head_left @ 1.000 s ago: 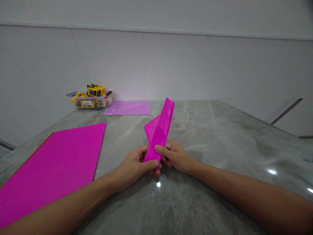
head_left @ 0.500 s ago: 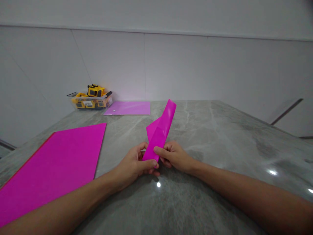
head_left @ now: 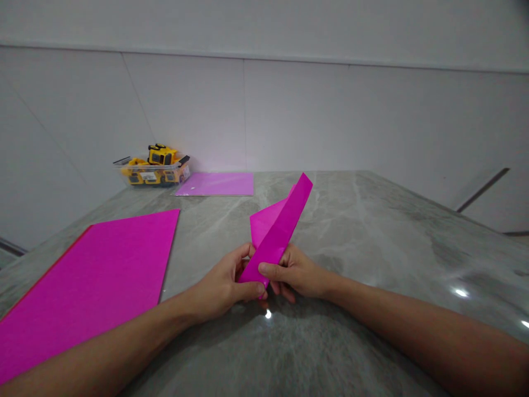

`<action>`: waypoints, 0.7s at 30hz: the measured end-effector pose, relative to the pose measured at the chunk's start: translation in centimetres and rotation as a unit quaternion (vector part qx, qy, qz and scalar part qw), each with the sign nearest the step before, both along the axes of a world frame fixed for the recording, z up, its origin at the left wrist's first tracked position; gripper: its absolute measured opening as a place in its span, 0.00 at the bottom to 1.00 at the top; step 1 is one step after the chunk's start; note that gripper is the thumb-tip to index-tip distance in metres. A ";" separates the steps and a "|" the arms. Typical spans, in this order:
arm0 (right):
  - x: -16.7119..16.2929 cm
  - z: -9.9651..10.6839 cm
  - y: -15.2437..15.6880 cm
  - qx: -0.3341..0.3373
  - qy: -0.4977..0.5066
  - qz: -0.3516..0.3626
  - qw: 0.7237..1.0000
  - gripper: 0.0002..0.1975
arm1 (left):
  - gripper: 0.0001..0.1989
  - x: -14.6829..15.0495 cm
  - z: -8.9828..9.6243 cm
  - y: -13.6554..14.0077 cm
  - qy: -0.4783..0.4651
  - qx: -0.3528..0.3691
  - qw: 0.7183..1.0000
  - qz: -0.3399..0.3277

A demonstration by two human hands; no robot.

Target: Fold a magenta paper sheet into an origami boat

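While both hands (head_left: 225, 285) pinch folded magenta paper (head_left: 276, 237), underside hidden, larger sheet (head_left: 111, 264) cut off

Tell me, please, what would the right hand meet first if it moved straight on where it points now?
Probably the left hand, just beyond the folded magenta paper that the right hand pinches; exact depth is unclear.

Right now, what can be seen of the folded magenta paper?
The folded magenta paper looks thin and smooth: a long, narrow strip in front, slanting up to the right, with a pointed flap behind it on the left. It is held over the grey marble-patterned tabletop; the left hand pinches its bottom end, the right hand grips just above, both thumbs on the front.
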State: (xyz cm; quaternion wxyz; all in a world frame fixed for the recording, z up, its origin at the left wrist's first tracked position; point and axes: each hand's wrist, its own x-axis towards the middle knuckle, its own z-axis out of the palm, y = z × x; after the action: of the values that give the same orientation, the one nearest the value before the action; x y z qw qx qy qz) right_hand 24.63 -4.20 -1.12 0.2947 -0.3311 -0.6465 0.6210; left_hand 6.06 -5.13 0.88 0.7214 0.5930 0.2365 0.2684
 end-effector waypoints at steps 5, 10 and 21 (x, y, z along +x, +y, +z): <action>-0.1 0.1 0.3 0.029 -0.013 -0.031 0.999 0.30 | 0.26 0.3 -1.1 0.1 0.012 -0.031 0.993 0.112; 0.0 0.2 0.2 0.050 -0.034 -0.003 0.998 0.31 | 0.13 0.4 -0.9 0.3 0.039 -0.030 0.998 0.028; 0.2 0.2 0.1 0.056 -0.008 0.004 0.998 0.32 | 0.16 -0.9 -1.6 0.9 0.038 -0.018 0.999 -0.017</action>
State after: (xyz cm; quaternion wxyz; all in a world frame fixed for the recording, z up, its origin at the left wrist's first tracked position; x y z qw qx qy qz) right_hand 24.87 -4.08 -0.96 0.3053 -0.3165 -0.6841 0.5819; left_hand 5.17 -4.27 -0.69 0.7270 0.5935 0.2589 0.2288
